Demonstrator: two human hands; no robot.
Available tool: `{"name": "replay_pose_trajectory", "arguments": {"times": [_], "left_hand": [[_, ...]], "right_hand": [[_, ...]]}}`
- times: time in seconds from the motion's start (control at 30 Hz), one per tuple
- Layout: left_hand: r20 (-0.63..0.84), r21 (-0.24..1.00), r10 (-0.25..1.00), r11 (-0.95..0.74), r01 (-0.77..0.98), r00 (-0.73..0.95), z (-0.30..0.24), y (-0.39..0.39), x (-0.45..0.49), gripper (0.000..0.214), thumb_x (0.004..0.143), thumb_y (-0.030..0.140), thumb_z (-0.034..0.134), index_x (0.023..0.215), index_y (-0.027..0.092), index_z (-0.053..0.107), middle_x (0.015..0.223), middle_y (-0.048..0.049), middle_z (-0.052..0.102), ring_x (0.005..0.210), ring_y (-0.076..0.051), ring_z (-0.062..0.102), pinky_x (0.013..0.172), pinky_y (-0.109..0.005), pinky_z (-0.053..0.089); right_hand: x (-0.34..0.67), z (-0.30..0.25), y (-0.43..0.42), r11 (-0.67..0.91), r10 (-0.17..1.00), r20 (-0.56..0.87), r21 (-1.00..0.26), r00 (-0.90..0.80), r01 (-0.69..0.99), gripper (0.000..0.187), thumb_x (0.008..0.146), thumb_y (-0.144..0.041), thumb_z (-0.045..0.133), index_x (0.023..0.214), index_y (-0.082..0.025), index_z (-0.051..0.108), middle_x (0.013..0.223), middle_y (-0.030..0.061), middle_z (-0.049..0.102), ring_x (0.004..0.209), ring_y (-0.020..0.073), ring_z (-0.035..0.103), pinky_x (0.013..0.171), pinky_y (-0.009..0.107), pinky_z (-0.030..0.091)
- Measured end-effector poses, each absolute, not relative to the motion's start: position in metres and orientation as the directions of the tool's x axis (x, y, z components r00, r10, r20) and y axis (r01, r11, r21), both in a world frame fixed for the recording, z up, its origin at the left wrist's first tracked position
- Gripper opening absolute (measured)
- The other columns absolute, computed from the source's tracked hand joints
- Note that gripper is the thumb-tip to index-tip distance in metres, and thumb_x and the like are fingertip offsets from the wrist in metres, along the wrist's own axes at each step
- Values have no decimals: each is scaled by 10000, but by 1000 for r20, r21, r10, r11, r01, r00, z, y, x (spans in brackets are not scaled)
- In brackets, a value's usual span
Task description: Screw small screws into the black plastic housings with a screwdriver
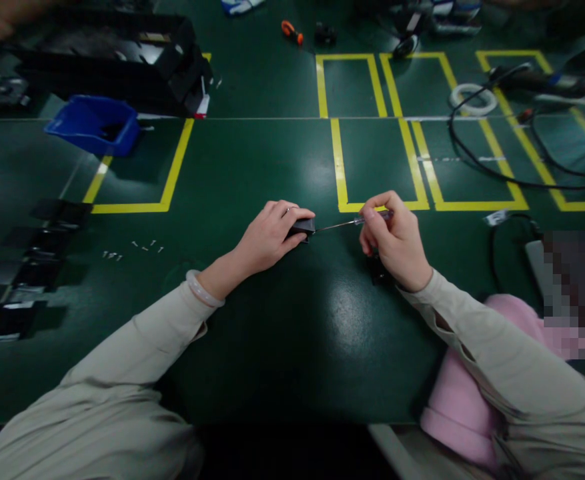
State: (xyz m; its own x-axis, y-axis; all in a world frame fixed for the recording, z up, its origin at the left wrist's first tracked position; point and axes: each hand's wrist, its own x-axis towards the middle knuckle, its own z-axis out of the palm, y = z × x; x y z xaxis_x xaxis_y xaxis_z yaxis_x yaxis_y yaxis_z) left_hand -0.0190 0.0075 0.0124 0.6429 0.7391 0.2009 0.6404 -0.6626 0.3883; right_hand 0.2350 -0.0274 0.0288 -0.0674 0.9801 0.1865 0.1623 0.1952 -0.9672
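Observation:
My left hand (273, 235) is closed over a small black box-shaped part (306, 228) at the middle of the green table, its fingers on top and its thumb along the near side. A screwdriver (348, 223) with a clear handle and thin shaft is pinched in my right hand (391, 233). Its tip points left and meets the right end of the black part; whether it sits in a screw is too small to tell. Below my right hand lies a small black piece (376, 272), partly hidden. Several loose screws (145, 247) are scattered to the left.
Black flat parts (37, 267) line the left side. A blue bin (95, 125) stands before black crates (172, 60). Farther back lies an orange-handled tool (292, 32). Cables (465, 150) and a white ring (473, 99) are at right, with a pink sleeve (465, 407) beside my right arm.

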Motion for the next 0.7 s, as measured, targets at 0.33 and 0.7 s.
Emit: {"name": "replay_pose_trajectory", "arguments": {"times": [0.33, 0.7], "left_hand": [[209, 386, 739, -664, 640, 641, 12, 7, -19, 361, 1013, 321, 518, 1351, 193, 527, 1309, -106, 599, 1219, -268, 530, 1047, -443, 435], [202, 398, 747, -654, 643, 634, 12, 8, -19, 359, 1016, 328, 507, 1349, 195, 527, 1308, -108, 598, 1215, -269, 527, 1046, -449, 435]], "right_hand": [[235, 30, -27, 199, 980, 190, -964, -65, 174, 238, 985, -467, 570, 908, -253, 500, 485, -103, 389, 371, 93, 468, 362, 253, 329], [234, 33, -27, 179, 983, 164, -960, -87, 215, 224, 989, -466, 549, 924, -264, 475, 502, -101, 409, 384, 107, 472, 378, 265, 333]]}}
